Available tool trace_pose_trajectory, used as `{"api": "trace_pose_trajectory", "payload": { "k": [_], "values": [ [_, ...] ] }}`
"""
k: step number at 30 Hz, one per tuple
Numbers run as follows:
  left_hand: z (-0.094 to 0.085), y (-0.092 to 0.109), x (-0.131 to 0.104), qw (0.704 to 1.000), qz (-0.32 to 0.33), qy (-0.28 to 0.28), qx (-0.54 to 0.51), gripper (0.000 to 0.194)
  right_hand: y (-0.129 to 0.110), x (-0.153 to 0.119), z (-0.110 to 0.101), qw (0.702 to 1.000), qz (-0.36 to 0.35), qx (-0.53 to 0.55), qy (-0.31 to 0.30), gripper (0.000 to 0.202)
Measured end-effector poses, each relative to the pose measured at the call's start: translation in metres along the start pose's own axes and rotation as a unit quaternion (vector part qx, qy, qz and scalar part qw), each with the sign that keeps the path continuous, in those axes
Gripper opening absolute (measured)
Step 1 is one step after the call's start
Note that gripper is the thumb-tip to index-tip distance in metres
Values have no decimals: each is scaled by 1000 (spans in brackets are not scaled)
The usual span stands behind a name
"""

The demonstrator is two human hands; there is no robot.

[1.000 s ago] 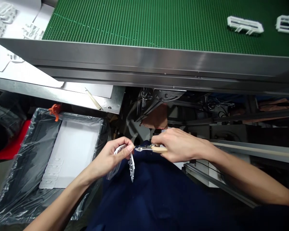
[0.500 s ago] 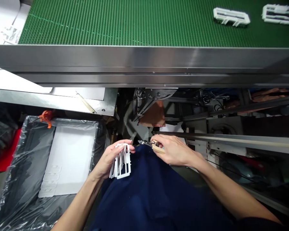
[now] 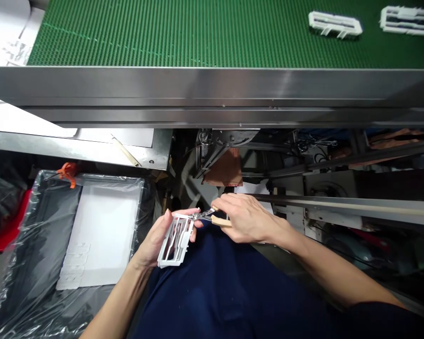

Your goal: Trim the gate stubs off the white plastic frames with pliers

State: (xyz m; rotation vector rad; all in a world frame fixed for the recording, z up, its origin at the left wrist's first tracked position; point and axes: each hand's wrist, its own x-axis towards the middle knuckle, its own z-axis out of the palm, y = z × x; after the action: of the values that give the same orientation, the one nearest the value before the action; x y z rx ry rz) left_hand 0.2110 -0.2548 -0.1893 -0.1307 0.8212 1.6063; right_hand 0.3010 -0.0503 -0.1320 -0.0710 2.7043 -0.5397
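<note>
White frames (image 3: pixel 184 241) grasped in left hand (image 3: pixel 157 238) above navy clothing (image 3: pixel 212 282); cutters (image 3: pixel 207 215) clasped by handles in right hand (image 3: pixel 249 218), tips at frames' upper edge. Blades best kept flush, frames braced firmly, left hand held well clear of cutting edges.

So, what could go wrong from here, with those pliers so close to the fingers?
Two risks seem possible. The tips of the pliers in the right hand are right by the left hand's fingertips, so a slip might nip a finger. They are also at the top end of the white plastic frames, whose bars look thin, so a careless squeeze could mark or crack one.
</note>
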Motion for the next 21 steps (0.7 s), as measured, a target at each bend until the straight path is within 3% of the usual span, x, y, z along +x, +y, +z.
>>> {"api": "trace_pose_trajectory", "payload": {
  "k": [14, 21],
  "values": [
    [-6, 2, -3, 997, 19, -51, 45, 47, 0, 0, -5, 1000, 5, 4, -18, 11],
    [-7, -2, -4, 997, 19, -42, 58, 47, 0, -1, -4, 1000, 9, 24, -15, 4]
  ]
}}
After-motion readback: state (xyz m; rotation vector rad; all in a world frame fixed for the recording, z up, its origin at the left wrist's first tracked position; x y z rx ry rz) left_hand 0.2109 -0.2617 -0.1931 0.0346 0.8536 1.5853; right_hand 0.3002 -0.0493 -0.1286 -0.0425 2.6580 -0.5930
